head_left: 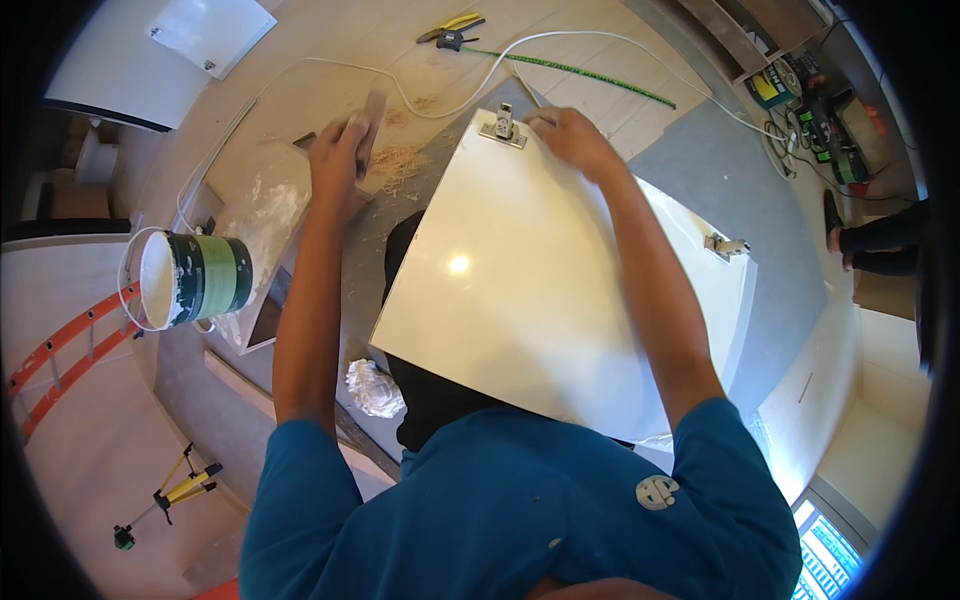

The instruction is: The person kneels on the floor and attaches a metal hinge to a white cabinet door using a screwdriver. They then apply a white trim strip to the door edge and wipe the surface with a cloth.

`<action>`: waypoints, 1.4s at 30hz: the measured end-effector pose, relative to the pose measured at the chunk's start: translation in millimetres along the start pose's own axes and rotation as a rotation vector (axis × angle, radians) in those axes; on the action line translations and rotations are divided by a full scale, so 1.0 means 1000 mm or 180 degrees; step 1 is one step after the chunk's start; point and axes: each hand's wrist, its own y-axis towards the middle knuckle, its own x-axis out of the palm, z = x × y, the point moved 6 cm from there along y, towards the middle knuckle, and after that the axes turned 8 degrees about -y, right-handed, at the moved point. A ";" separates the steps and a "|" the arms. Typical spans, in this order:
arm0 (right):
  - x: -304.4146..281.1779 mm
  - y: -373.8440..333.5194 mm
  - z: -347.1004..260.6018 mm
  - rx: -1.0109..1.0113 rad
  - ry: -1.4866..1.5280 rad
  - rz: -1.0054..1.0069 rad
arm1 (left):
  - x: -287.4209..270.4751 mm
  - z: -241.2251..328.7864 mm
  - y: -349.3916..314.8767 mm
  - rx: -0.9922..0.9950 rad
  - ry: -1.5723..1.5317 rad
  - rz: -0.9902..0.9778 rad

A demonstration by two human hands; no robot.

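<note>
From where I stand, the person's two hands are well apart, out in front of the chest. The left hand (pixel 340 150) is closed around a flat brown block (pixel 372 130), held tilted above the floor near a scatter of pale shavings (pixel 398 168). The right hand (pixel 572 138) is at the far edge of a white panel (pixel 500 270), its fingertips just beside a metal hinge (pixel 504 130); I can't tell whether they grip that edge or only rest on it. The panel lies across the person's lap, slanting, its glossy face up, and a second hinge (pixel 727 246) shows beyond the right forearm. Over on the left a dark green bucket (pixel 218 280) with a pale band stands near an orange ladder (pixel 75 345), and a yellow tripod (pixel 187 487) is further back. A crumpled white bundle (pixel 375 388) sits close to the person's left side. Ahead on the floor are yellow-handled pliers (pixel 455 24), a green measuring tape (pixel 570 68) drawn out long, and a looping white cable (pixel 400 88). Off to the right, another person's dark-trousered legs (pixel 885 240) are visible.
</note>
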 end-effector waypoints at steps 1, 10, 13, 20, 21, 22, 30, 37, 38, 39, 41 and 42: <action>-0.002 0.015 -0.003 0.0041 0.0351 -0.0229 | -0.012 -0.015 -0.012 -0.0050 -0.0117 0.0092; 0.034 0.086 -0.048 -0.0255 0.1277 -0.1806 | -0.082 -0.125 -0.081 -0.0456 -0.0199 0.0426; 0.035 0.083 -0.050 -0.0263 0.1339 -0.1672 | -0.098 -0.152 -0.103 -0.0637 -0.0163 0.0570; 0.044 0.101 -0.016 -0.1037 0.1988 -0.2266 | -0.107 -0.140 -0.134 -0.0624 -0.0021 0.0485; 0.047 0.104 -0.008 -0.0813 0.1307 -0.1850 | -0.107 -0.113 -0.143 -0.0547 0.0147 0.0401; 0.033 0.108 -0.007 -0.0586 0.0622 -0.1329 | -0.106 -0.088 -0.154 -0.0403 0.0373 0.0292; 0.032 0.092 -0.014 -0.0649 0.1502 -0.0975 | -0.095 0.033 -0.246 0.0928 0.1988 -0.0667; -0.051 0.015 0.013 -0.0831 0.1808 0.2747 | -0.096 0.041 -0.263 0.0846 0.1929 -0.0176; -0.044 -0.016 -0.010 -0.0848 0.1154 0.2598 | -0.098 0.037 -0.265 0.0558 0.1818 0.0028; -0.032 -0.049 -0.032 -0.0839 0.0505 0.2445 | -0.100 0.031 -0.264 0.0412 0.1657 0.0185; 0.029 -0.095 -0.066 -0.2436 0.0403 0.1407 | -0.102 0.021 -0.253 0.0130 0.1365 0.0352; 0.053 -0.111 -0.094 -0.2623 -0.0310 0.1046 | -0.099 0.018 -0.251 0.0088 0.1220 0.0426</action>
